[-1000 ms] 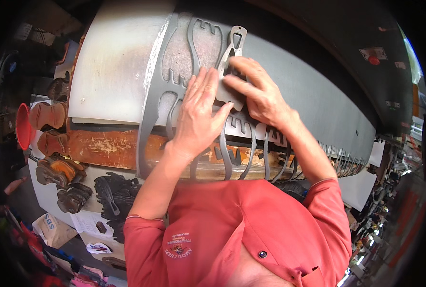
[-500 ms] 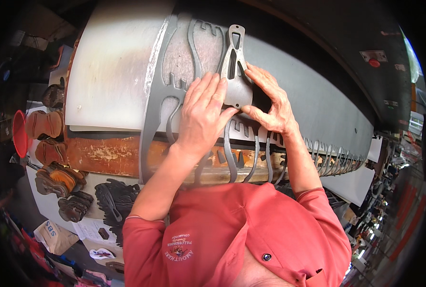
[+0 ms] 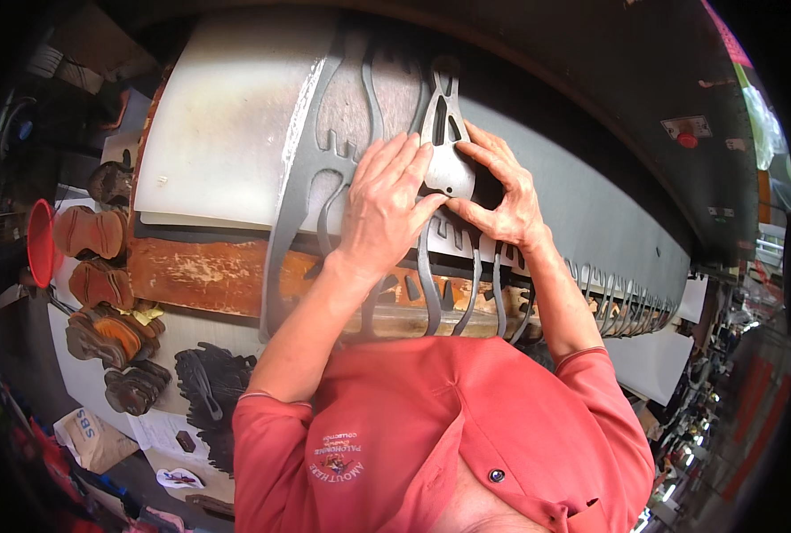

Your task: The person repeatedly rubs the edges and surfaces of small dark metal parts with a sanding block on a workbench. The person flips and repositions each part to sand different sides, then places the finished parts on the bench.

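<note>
A grey metal cutting die, long and waisted with cut-out slots, lies on a dark grey sheet. Its far end is in shadow. My left hand rests along the die's left side, fingers straight and close together, the thumb reaching its near edge. On the other side my right hand curves round the die, fingertips against its right side and thumb at the near corner. Both thumbs almost meet below the die. Cut-out shapes leave narrow curved strips of the sheet hanging over the near edge.
A white board lies under the sheet's left part. The worn brown bench edge runs in front of me. At left, stacked brown cut pieces and black pieces sit on a side table. A dark machine part with a red button overhangs the far side.
The view has shifted slightly. The overhanging dark machine part has come further left over the sheet, and shade now falls on the die's far end. Both hands keep their places around the die.
</note>
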### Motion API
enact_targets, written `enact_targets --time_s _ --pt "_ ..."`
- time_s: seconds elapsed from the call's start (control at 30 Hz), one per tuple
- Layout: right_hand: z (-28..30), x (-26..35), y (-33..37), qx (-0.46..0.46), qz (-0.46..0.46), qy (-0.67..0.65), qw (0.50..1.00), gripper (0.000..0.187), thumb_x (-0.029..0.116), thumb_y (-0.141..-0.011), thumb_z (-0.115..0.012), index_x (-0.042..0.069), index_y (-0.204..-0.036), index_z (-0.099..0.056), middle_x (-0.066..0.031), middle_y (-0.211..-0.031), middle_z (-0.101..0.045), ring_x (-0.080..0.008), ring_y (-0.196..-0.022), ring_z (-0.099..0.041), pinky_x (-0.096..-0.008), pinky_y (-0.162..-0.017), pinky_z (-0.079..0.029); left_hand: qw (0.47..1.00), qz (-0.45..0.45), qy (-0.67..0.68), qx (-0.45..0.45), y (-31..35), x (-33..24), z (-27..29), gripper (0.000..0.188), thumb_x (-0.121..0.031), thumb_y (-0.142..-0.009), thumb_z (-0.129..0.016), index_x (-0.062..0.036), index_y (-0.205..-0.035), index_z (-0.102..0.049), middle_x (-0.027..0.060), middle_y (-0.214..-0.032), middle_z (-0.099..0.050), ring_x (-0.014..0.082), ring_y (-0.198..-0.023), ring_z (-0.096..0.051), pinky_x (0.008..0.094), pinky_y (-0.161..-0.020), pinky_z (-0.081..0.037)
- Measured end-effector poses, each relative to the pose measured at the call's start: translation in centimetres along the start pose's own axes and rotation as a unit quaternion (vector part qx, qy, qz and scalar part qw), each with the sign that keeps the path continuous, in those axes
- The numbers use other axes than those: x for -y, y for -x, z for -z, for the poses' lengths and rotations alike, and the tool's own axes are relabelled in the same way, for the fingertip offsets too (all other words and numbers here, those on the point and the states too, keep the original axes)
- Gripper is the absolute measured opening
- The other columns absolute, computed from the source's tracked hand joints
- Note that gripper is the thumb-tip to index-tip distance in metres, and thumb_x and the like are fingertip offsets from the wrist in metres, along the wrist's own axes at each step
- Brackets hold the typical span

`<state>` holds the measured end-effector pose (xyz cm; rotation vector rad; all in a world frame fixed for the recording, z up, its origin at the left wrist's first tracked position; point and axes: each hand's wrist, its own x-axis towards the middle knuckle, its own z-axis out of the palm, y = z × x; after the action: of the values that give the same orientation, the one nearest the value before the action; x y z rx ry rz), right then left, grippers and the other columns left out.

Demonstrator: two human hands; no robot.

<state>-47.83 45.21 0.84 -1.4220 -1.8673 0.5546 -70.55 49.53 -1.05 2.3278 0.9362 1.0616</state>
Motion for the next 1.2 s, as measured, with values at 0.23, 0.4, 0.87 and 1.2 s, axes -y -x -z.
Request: enact_targets --time_s 0.23,0.4,0.87,1.2 --pt "0.7 -0.9 -1.8 0.001 -0.018 0.036 0.999 0.076 0.025 -0.077 -0.091 0.002 -0.143 -0.062 -0.0273 -0.155 -0.055 -0.0437 -0.144 -0.053 -0.049 -0.12 -0.044 1.0 0.008 0.024 -0.003 -2.1 0.5 0.5 0.065 -0.011 -0.085 -0.086 0.0036 -0.143 -0.061 0.0269 -0.142 -0.065 0.0425 -0.137 -0.059 0.0513 -0.118 -0.044" --pt "0.0 -0.1 -1.5 -0.074 -0.054 0.086 0.992 0.076 0.021 -0.083 -0.09 0.001 -0.149 -0.058 -0.0233 -0.145 -0.062 -0.0385 -0.137 -0.059 -0.0443 -0.117 -0.047 0.981 0.096 0.164 0.04 1.3 -2.2 5.2 0.031 -0.011 -0.09 -0.082 0.003 -0.116 -0.072 0.0194 -0.115 -0.075 0.0379 -0.113 -0.069 0.0504 -0.104 -0.052" --pt "-0.3 -5.9 -7.6 -0.176 -0.157 0.127 0.963 0.066 0.025 -0.081 -0.094 -0.002 -0.135 -0.067 -0.0264 -0.127 -0.074 -0.0353 -0.121 -0.073 -0.0409 -0.106 -0.057 1.0 -0.007 -0.001 0.014 -0.8 1.4 -1.7 0.021 -0.014 -0.088 -0.082 -0.0064 -0.077 -0.065 0.0084 -0.083 -0.068 0.0283 -0.087 -0.065 0.0433 -0.077 -0.05" --pt "4.6 2.9 -16.3 -0.2 0.247 0.073 0.945 0.026 -0.003 -0.089 -0.078 0.001 -0.114 -0.069 -0.0143 -0.101 -0.071 -0.0301 -0.091 -0.072 -0.0384 -0.083 -0.058 1.0 -0.021 -0.001 -0.021 -5.6 4.6 -3.5 0.023 -0.015 -0.085 -0.081 -0.005 -0.071 -0.065 0.0116 -0.076 -0.066 0.0338 -0.079 -0.064 0.0464 -0.077 -0.05"
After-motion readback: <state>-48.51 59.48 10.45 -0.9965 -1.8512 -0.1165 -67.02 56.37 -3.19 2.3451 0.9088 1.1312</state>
